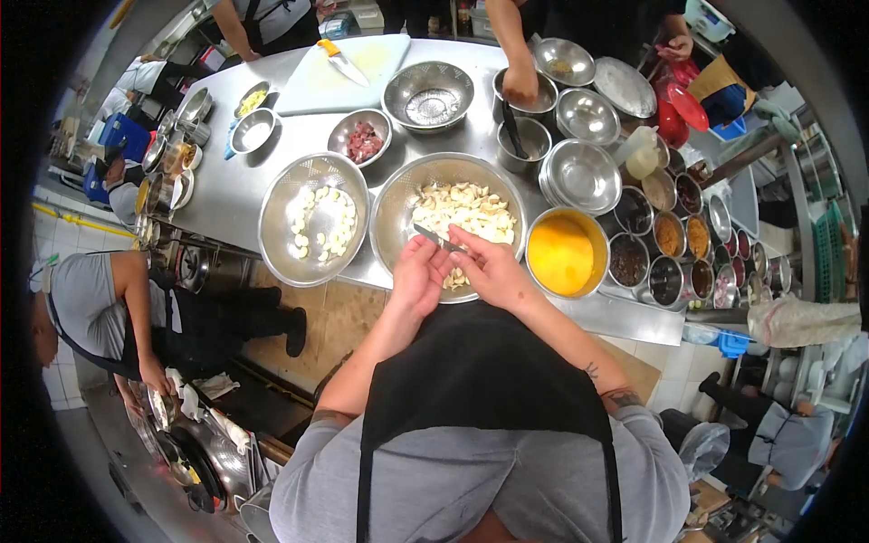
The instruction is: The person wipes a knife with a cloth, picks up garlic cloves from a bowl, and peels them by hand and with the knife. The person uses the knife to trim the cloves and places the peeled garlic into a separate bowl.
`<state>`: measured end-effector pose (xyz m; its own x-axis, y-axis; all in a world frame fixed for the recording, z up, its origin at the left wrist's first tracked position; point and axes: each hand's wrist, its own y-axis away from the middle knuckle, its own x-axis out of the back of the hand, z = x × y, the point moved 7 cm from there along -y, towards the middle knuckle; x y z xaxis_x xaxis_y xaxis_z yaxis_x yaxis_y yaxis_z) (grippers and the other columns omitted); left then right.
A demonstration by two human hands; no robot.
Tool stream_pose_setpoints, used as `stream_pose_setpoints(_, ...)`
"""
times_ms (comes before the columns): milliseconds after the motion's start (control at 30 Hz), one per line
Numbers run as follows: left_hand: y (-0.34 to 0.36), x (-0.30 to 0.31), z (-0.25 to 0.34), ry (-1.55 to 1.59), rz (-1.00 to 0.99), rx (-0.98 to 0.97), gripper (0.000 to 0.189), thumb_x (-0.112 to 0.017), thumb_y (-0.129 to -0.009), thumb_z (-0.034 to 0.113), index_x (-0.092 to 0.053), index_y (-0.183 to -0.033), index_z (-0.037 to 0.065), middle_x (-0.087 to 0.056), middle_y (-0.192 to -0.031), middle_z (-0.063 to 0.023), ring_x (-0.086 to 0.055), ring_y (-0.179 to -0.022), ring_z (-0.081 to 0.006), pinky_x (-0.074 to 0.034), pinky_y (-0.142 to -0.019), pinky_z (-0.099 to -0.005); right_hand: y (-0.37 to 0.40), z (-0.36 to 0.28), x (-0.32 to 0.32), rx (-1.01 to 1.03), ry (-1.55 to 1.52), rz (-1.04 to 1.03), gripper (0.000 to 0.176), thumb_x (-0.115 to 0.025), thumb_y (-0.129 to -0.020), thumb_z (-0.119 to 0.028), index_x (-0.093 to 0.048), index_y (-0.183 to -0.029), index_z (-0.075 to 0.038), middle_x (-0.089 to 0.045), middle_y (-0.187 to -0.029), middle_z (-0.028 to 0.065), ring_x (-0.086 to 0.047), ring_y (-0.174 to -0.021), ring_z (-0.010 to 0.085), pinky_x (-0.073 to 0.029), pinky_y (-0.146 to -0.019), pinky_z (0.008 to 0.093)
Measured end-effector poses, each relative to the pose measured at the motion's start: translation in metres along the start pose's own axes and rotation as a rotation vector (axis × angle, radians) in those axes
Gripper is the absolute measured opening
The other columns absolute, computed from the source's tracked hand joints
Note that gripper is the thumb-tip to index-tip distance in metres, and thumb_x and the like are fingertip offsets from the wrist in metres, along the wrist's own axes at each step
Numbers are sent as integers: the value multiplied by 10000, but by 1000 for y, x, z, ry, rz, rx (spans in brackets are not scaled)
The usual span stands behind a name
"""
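Both my hands are over the front of a large metal bowl (385, 204) that holds many pale cut pieces (466, 206). My right hand (489, 267) grips a small knife (438, 237), its blade pointing left above the pieces. Palm up, my left hand (421, 276) has its fingers curled beneath the blade; whatever it may hold is too small to make out. To the left, a perforated metal colander (314, 262) contains scattered pale pieces (339, 222). A pot of orange-yellow liquid (558, 253) stands right of the large bowl.
A bowl of red meat (364, 142), an empty colander (428, 97) and a cutting board (299, 86) with an orange-handled knife (342, 61) lie beyond. A co-worker's hand (520, 83) reaches into a bowl. Sauce containers crowd the right; another person (118, 308) bends at left.
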<state>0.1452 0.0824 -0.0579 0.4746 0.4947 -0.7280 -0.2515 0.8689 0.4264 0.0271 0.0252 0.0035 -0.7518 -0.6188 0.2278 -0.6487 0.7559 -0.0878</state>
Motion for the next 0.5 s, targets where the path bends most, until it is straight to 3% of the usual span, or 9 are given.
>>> stream_pose_setpoints(33,2,-6,3,-14,5,-2,69,-479,-979,84,-506,-1042,76,-610,-1042,-90,-627,-969,-206,-525,-845,-351,-2,0,0,-6,21,-16,418,-604,-895,-97,-552,-1307,-49,-697,-903,178,-672,-731,188,-512,-701,288)
stream_pose_setpoints(133,-1,4,-3,-16,-36,-9,94,-464,-987,110,-513,-1052,64,-617,-1026,-72,-624,-944,-184,-523,-868,-350,-2,5,-2,-15,104,-46,380,-593,-922,-72,-563,-1299,-35,-695,-1071,146,-621,-790,104,-508,-730,252)
stream_pose_setpoints(233,-1,7,-6,4,-67,-6,86,-471,-991,116,-516,-1042,65,-616,-1037,-75,-621,-932,-188,-513,-888,-364,-1,1,1,56,99,11,325,-580,-898,-64,-619,-1219,-32,-691,-987,202,-697,-851,286,-530,-756,324)
stream_pose_setpoints(333,4,-1,-5,-42,-18,-15,78,-496,-988,125,-522,-1043,76,-616,-1029,-71,-619,-935,-193,-503,-899,-377,-3,2,3,107,122,30,298,-577,-900,-63,-637,-1190,-24,-691,-987,208,-699,-870,265,-529,-779,312)
stream_pose_setpoints(500,2,4,-2,-162,-18,-76,71,-529,-982,136,-531,-1036,90,-618,-1010,-60,-616,-934,-183,-488,-845,-348,-3,8,2,-17,25,18,272,-579,-917,-79,-645,-1173,-18,-701,-977,195,-697,-882,213,-523,-790,294)
